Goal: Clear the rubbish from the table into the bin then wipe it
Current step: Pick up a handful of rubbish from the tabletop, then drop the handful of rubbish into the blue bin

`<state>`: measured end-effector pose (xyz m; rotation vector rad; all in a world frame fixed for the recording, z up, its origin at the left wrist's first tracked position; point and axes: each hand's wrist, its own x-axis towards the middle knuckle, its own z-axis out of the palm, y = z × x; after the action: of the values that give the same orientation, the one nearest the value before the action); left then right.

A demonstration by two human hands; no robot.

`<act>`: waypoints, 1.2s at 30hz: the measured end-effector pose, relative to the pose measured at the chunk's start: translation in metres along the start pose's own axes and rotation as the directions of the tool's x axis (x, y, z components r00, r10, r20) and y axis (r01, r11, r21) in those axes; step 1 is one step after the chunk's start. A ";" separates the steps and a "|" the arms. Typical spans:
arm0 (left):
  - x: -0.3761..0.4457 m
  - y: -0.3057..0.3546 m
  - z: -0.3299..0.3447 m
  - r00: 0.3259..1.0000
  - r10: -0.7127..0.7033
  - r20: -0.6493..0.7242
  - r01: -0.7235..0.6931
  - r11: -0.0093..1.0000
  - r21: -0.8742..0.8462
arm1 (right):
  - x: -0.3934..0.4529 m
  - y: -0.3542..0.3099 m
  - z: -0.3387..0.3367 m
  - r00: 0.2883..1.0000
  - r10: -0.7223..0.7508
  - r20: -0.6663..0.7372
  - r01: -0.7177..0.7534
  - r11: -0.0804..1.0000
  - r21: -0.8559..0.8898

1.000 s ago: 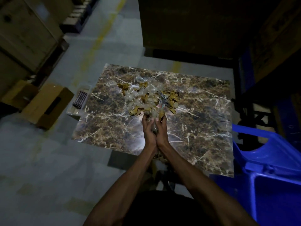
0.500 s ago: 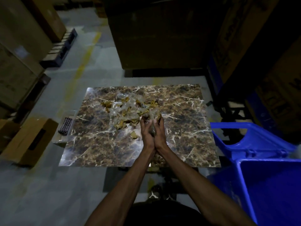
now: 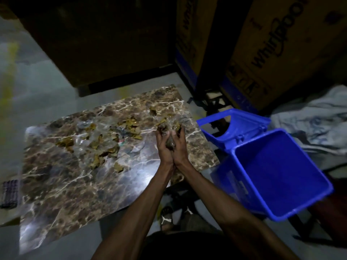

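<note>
The cupped handful of crinkled clear plastic and brown scraps (image 3: 170,128) has travelled right, centre frame, both hands (image 3: 170,145) clasped round it above the marbled brown counter (image 3: 75,184); keep palms sealed until over the open blue plastic bin (image 3: 277,171).

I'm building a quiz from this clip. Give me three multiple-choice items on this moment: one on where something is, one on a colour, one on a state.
1. Where is the bin relative to the table?
A. On the person's right
B. On the person's left
C. On the tabletop

2. What colour is the bin?
A. Green
B. Blue
C. Grey

3. What are the hands doing?
A. Resting flat and apart
B. Wiping with a cloth
C. Cupped together around rubbish

Key: 1 A, the bin stands beyond the table's right edge. 2 B, its walls and lid are blue. 3 C, the left hand and right hand press together around a scoop of rubbish.
</note>
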<state>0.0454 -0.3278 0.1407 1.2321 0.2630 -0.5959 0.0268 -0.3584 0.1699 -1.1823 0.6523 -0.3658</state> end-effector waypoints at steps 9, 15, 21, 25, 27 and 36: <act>-0.014 -0.042 0.123 0.984 0.066 0.167 -0.074 0.996 0.044 | 0.024 -0.026 -0.129 0.972 0.004 -0.236 0.031 0.989 0.143; -0.013 -0.103 0.216 0.961 -0.043 0.272 -0.001 0.987 0.159 | 0.034 -0.027 -0.237 0.910 0.060 -0.410 0.075 0.949 0.306; -0.008 -0.183 0.311 0.927 -0.215 0.307 0.140 0.958 0.250 | 0.078 -0.001 -0.373 0.808 0.181 -0.561 -0.007 0.954 0.299; 0.021 -0.258 0.350 0.891 -0.377 0.251 0.243 0.866 0.438 | 0.095 -0.005 -0.435 0.708 0.268 -0.653 -0.161 0.962 0.221; 0.033 -0.283 0.365 0.890 -0.408 0.206 0.250 0.812 0.528 | 0.109 0.013 -0.468 0.678 0.314 -0.664 -0.259 0.948 0.183; 0.097 -0.379 0.384 0.820 -0.572 -0.002 0.363 0.518 0.775 | 0.136 0.086 -0.580 0.561 0.485 -0.671 -0.505 0.843 0.187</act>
<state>-0.1354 -0.7925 -0.0867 1.8859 0.1228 -1.4534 -0.2482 -0.8323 -0.0800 -0.7956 1.6373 -0.3113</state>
